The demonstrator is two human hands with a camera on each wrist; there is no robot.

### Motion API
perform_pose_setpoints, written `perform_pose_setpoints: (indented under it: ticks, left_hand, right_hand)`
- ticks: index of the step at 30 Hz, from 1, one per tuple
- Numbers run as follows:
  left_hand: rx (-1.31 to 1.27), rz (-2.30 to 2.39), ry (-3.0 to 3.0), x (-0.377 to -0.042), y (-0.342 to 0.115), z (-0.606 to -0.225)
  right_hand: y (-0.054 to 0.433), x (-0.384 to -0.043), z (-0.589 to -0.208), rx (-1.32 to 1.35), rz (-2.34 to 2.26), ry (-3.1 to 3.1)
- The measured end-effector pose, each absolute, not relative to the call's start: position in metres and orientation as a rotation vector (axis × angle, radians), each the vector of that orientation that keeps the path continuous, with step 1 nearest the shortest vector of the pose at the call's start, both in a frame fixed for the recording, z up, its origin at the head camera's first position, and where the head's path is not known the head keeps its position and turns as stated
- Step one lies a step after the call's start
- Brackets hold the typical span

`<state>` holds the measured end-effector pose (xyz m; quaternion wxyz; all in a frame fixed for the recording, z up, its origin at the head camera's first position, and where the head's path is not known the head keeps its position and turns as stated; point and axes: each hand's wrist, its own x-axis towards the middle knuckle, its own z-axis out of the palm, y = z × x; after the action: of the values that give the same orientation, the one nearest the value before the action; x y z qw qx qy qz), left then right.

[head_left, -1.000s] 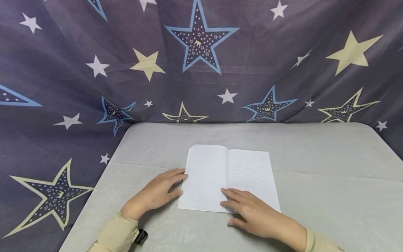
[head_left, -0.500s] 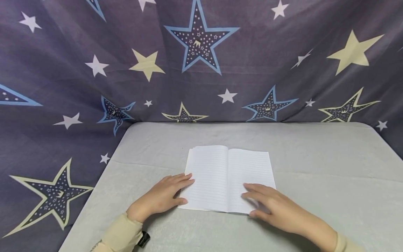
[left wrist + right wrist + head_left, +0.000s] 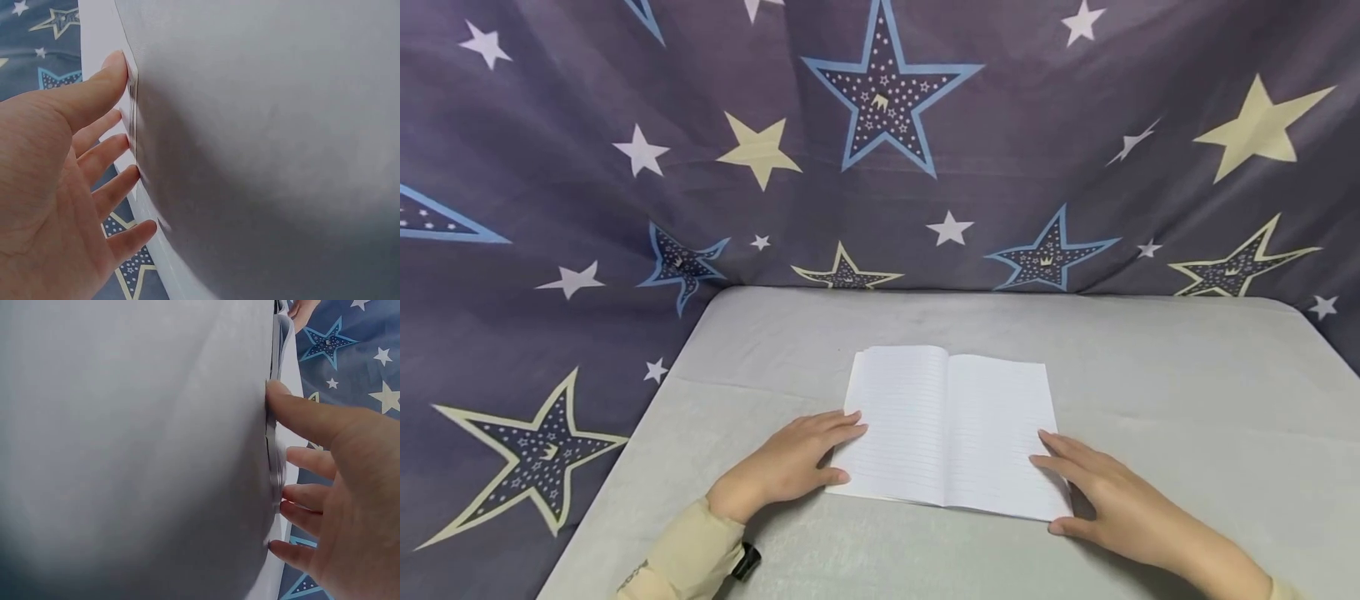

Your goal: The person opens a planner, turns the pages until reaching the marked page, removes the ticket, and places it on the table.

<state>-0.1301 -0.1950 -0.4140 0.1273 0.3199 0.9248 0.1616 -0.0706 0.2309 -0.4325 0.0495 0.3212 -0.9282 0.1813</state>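
A notebook (image 3: 898, 425) with lined white pages lies spread flat on the grey table, its fold running away from me. My left hand (image 3: 790, 462) rests at its left edge, fingertips on the page and thumb near the lower left corner. At the opposite edge is my right hand (image 3: 1105, 492), its fingertips over the page's right margin and its thumb by the lower right corner. The left wrist view shows extended, spread fingers (image 3: 115, 194) along the page edge (image 3: 133, 106). In the right wrist view, the thumb touches the notebook's edge (image 3: 275, 459), fingers loosely extended.
The grey cloth-covered table (image 3: 1187, 400) stretches beyond the notebook on all sides. A dark curtain (image 3: 1000, 108) with star prints hangs behind it and down the left. A black strap end (image 3: 747, 562) shows at my left sleeve (image 3: 688, 554).
My right hand has slid from the notebook's middle fold rightward to its right edge. My left hand has shifted slightly right onto the left page. The head view has turned a little.
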Motion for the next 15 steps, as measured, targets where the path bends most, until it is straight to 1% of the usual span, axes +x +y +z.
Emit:
perform_pose_setpoints:
  ticks: [7, 12, 15]
  left_hand:
    - [0.947, 0.468, 2.687, -0.131, -0.195, -0.415]
    - [0.947, 0.469, 2.697, -0.130, -0.196, -0.414]
    - [0.936, 0.471, 2.696, -0.129, -0.197, -0.413]
  right_hand:
    - [0.233, -0.069, -0.435, 0.981, 0.561, -2.815]
    - [0.234, -0.070, -0.429, 0.993, 0.581, -2.828]
    - [0.234, -0.070, -0.425, 0.952, 0.585, -2.841]
